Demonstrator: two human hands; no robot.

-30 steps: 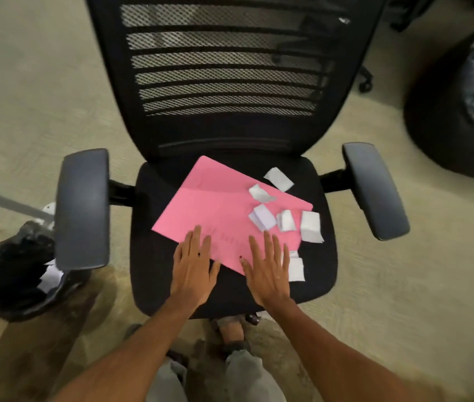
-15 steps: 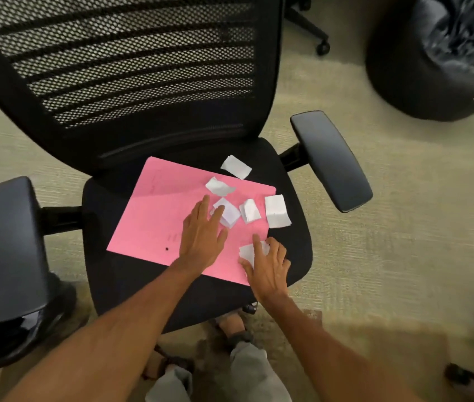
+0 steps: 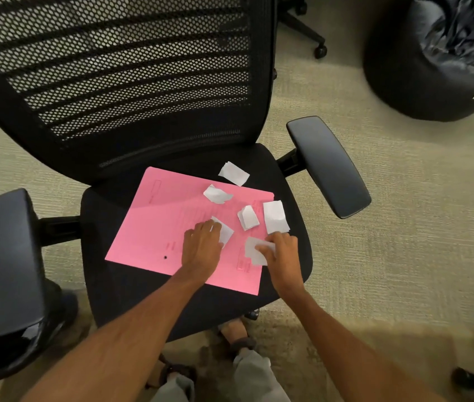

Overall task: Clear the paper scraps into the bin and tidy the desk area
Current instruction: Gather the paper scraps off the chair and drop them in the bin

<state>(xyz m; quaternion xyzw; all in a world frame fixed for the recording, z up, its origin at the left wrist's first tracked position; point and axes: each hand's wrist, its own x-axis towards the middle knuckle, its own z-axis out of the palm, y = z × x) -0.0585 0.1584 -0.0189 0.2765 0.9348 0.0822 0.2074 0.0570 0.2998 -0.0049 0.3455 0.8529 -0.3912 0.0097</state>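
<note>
Your knees and a sandalled foot [image 3: 237, 333] sit at the bottom edge, just under the front lip of the chair seat [image 3: 108, 288]. Bin [image 3: 12, 358] low on your left, mostly hidden behind the left armrest [image 3: 6, 256]; only its glossy black liner shows.

Your left hand [image 3: 202, 250] lies on the pink folder [image 3: 154, 227], fingers curled down over the near edge of a white scrap [image 3: 226, 233]; whether it is pinched or only pressed, you cannot tell. Your right hand [image 3: 283, 256] is closed on a second scrap [image 3: 252, 250], thumb and fingertips clamped on its right side, at the folder's right edge.

Just beyond your right hand: a larger scrap [image 3: 275, 216] overhanging the folder edge onto the seat, and a smaller folded one [image 3: 248, 217] beside it. Farther past your left hand, a crumpled scrap [image 3: 216, 194] on the folder. Farthest, a scrap [image 3: 233, 173] on the bare seat by the mesh backrest [image 3: 119, 68].

Right armrest [image 3: 328, 166] well off. Black beanbag [image 3: 433, 59] on the carpet [image 3: 389, 227], far right.
</note>
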